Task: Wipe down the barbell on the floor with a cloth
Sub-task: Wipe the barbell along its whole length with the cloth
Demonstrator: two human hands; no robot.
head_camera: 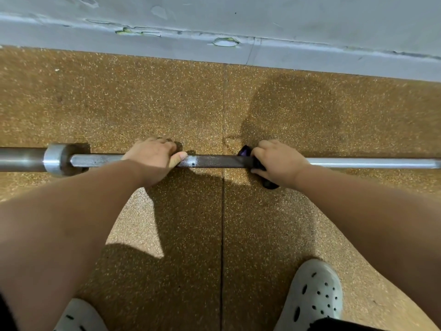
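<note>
Right hand (pixel 279 163) grips the cloth (pixel 269 183) (mostly hidden) around the barbell (pixel 214 161).

Shiny metal barbell (pixel 214 161) with dull rough middle; speckled grainy rubber floor (pixel 143 103).

I had both bare forearms stretched forward and down to the barbell (pixel 214 161). My left hand (pixel 155 155) curled over the barbell from above, fingers wrapped round its far side and thumb lying along the near side. My right hand (pixel 279 161) sat well apart from it along the barbell, knuckles up, gripping the cloth (pixel 269 183) bunched around the shaft.
</note>
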